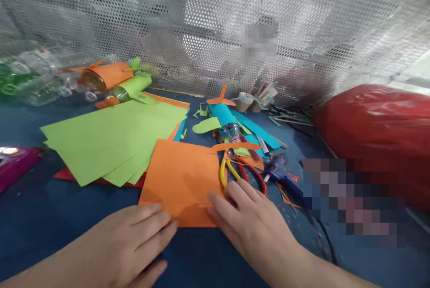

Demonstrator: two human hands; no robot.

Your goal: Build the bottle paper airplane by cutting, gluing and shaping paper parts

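orange sheet [184, 171] | near corners under left hand [131, 238], right hand [253, 218] fingers

Hands: two, one left hand [134, 243], one right hand [251, 221]; orange sheet [184, 176] under them: one; green sheets [114, 135], fanned: at least three; paper-wrapped bottles: three, namely one orange-wrapped bottle [116, 74], one green-wrapped bottle [138, 84], one blue-wrapped bottle [220, 114]; loose bottles [43, 88]: several, overlapping, exact number unclear; glue gun [282, 174]: one; handle pairs: two, yellow handles [222, 176], red handles [260, 179]; red bag [372, 135]: one
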